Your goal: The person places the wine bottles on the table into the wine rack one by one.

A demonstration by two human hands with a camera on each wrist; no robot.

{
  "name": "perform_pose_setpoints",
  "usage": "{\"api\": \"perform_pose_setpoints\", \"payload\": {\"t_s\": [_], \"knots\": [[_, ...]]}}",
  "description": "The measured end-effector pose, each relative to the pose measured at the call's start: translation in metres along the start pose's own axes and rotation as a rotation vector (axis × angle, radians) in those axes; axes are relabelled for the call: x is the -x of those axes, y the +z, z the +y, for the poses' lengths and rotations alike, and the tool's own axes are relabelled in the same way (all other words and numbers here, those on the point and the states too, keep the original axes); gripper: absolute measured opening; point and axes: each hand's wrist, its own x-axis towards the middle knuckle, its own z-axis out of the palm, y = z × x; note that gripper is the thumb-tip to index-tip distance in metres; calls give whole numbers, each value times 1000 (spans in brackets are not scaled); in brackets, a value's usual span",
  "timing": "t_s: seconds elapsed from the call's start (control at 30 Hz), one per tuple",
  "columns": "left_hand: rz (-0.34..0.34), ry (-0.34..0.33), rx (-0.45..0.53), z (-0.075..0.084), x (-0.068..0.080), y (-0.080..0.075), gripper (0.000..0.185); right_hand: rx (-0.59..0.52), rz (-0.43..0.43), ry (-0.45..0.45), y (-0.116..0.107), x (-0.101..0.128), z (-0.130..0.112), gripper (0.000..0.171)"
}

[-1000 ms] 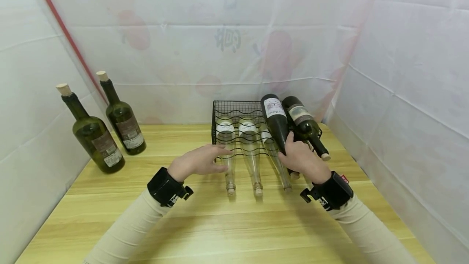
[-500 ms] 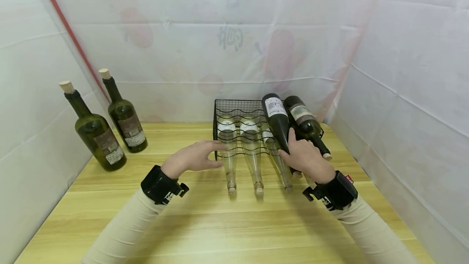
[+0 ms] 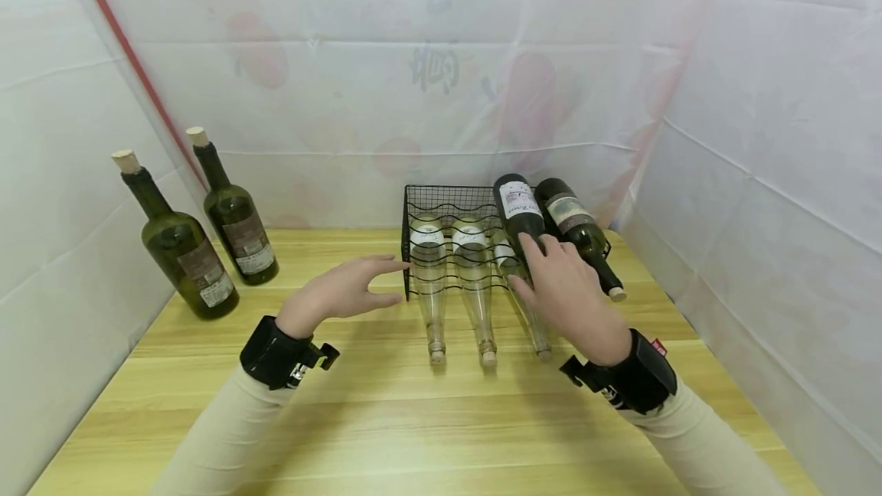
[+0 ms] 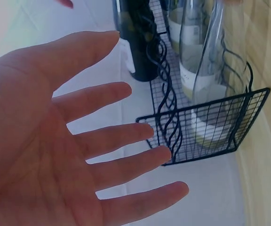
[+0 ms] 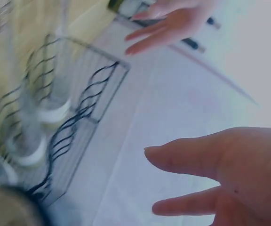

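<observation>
My right hand (image 3: 568, 293) hovers over the neck of a dark wine bottle with a white label (image 3: 518, 201), its fingers spread and hiding that neck. The bottle lies on the top tier of a black wire wine rack (image 3: 448, 196). Beside it, on the right, rests another dark wine bottle with a cream label (image 3: 568, 211), neck toward the front. My left hand (image 3: 344, 289) hangs with parted fingers just left of the rack, holding nothing; the left wrist view shows its palm (image 4: 36, 165). Several clear glass bottles (image 3: 475, 293) lie in the lower tier, corked necks forward.
Two green wine bottles, a nearer one (image 3: 182, 259) and a farther one (image 3: 237, 232), stand corked at the table's left. White sheeting (image 3: 331, 98) encloses the wooden table (image 3: 427, 435) at the back and both sides.
My left hand has drawn back leftward from the front of the rack. My right hand has come up off the white-labelled bottle's neck, fingers opening. The bottles in the rack stay put.
</observation>
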Motion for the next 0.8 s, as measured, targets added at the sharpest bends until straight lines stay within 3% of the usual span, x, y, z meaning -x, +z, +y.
{"api": "perform_pose_setpoints", "payload": {"t_s": [0.13,0.37,0.8], "knots": [[28,-1,11,-3,7,-4,61,-82,15,-75,-4,0,-16,64],[60,-21,-1,0,18,-8,61,-168,-48,-150,4,-7,-34,70],[158,-98,-61,3,58,-16,61,-296,-233,-174,29,-23,-57,73]]}}
